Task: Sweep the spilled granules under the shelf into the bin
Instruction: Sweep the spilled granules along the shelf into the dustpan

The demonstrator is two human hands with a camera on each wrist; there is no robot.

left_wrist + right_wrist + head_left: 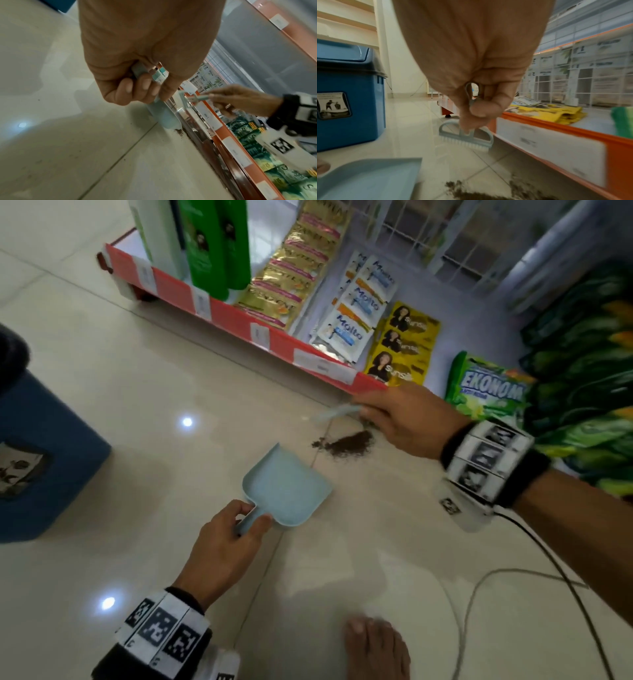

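The left hand (222, 537) grips the handle of a pale blue dustpan (286, 489) that rests on the tiled floor (137, 392), its open mouth turned toward a small heap of dark granules (349, 444) lying close to it on the tiles, just in front of the orange edge of the bottom shelf (239, 318). The right hand (407, 422) pinches the handle of a small pale blue brush (466, 136), holding it just off the floor beside the shelf edge and just beyond the granules. The blue bin (41, 460) stands on the floor off to the left, well apart from the heap.
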